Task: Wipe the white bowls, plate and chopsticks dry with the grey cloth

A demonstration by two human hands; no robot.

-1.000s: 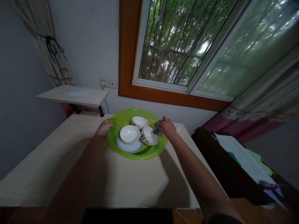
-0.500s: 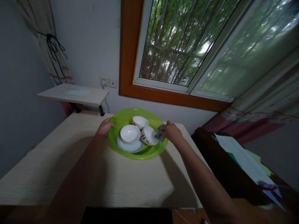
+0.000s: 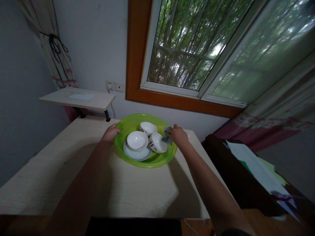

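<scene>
A green plastic basin (image 3: 133, 120) rests on the light wooden table, its left rim gripped by my left hand (image 3: 110, 133). My right hand (image 3: 179, 135) is closed on a grey cloth (image 3: 167, 139) at the basin's right side. The cloth hangs against the inside wall, next to a tilted white bowl (image 3: 158, 143) with a red-and-dark pattern. Another patterned bowl (image 3: 148, 128) lies toward the back. A plain white bowl (image 3: 137, 140) sits on a white plate (image 3: 137, 156) at the front left of the basin.
The basin stands on the table (image 3: 140, 190) near the wall under the window. A small raised shelf (image 3: 78, 98) with a paper on it is at the back left. To the right, papers (image 3: 258, 167) lie on a dark piece of furniture (image 3: 228, 173).
My right hand has shifted slightly left and up, carrying the cloth a little along the basin's right inner side. My left hand and the dishes have stayed put.
</scene>
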